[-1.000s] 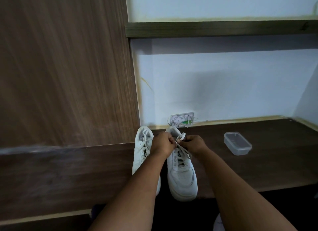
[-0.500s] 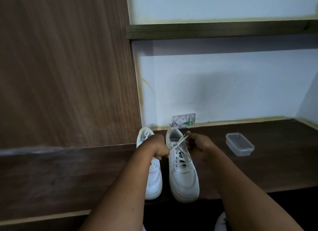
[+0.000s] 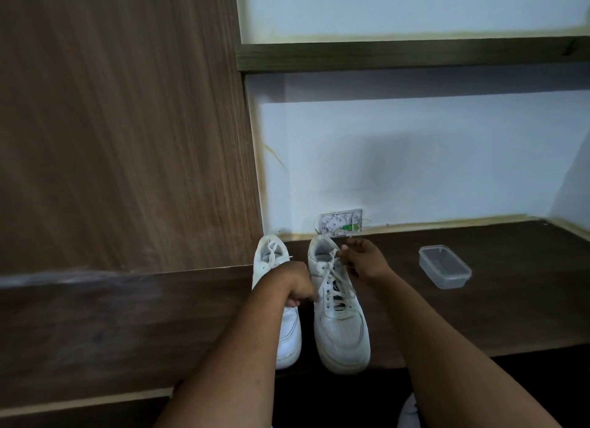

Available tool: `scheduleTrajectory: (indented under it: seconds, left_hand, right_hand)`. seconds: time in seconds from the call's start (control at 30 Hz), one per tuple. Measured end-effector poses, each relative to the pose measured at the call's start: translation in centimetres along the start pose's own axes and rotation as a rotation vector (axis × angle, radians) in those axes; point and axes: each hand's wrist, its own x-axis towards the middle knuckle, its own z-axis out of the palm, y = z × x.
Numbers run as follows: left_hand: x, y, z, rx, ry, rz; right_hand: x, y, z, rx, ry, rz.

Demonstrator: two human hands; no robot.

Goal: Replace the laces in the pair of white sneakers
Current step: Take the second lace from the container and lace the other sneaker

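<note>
Head view: your hands have parted since a second ago, left hand (image 3: pixel 295 285) and right hand (image 3: pixel 364 261) each pinching the lace (image 3: pixel 332 276) of the right sneaker (image 3: pixel 340 328) at 6 o'clock; the knot looks undone.

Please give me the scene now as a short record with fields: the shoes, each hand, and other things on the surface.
surface: dark wooden shelf
right sneaker: laced, lace loose at top
left sneaker: beside it, partly behind the left arm
left hand: fingers curled, pinching a lace end
right hand: pinching the lace near the top eyelets
other: clear plastic container, lid on; wall socket plate
</note>
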Motion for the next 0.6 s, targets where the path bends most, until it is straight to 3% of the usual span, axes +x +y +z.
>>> scheduleTrajectory:
  seconds: [0.23,0.6]
  left_hand:
    - [1.1,1.3,0.9,-0.030,0.402,0.175]
    - [1.9,1.2,1.5,-0.039,0.421,0.213]
  right_hand:
    - [0.2,-0.1,0.8,-0.441,0.081,-0.190]
    - [0.8,-1.2,0.6,-0.622,0.026,-0.149]
